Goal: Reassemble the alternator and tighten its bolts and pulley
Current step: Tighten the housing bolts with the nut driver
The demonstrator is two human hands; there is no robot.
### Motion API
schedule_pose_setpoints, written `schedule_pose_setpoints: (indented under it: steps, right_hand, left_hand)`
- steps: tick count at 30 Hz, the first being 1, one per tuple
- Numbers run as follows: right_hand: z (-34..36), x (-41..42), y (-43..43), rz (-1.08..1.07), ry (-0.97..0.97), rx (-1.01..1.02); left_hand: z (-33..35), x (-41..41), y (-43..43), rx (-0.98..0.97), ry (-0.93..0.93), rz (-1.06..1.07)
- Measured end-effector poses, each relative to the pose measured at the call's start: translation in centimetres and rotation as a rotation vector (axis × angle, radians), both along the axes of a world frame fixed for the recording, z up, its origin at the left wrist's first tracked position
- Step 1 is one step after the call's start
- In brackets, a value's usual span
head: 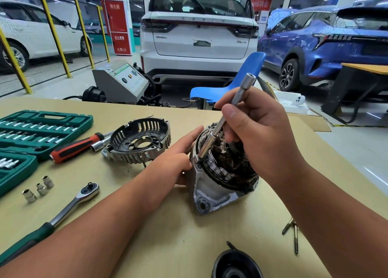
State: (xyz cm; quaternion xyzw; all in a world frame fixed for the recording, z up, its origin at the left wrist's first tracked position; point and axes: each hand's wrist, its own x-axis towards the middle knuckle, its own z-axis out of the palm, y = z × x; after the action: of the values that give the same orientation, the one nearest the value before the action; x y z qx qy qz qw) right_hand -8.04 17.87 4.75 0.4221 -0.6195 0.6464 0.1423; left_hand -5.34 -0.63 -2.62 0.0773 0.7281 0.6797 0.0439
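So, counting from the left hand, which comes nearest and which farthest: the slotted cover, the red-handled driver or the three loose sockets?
1. Slotted cover, just left of the left hand.
2. Red-handled driver, farther left.
3. Loose sockets, farthest left.

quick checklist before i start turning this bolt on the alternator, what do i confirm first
1. Left hand holds the alternator steady: ok.
2. Right hand grips the socket bar: ok.
3. Bar's lower end seated on the rim bolt: cannot tell, the tip hides the bolt head.
4. Ratchet on the bar: not ok, it lies loose on the table.
5. Slotted end cover fitted: not ok, it lies apart.
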Motion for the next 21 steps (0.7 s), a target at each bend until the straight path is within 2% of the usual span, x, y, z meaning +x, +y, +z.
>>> schedule_pose_setpoints:
  steps: [21]
  right_hand:
    - [0.01, 0.12, 0.22, -0.014, -0.011, 0.024]
  left_hand:
    - [-0.07, 0.10, -0.06, -0.011, 0.008, -0.004]
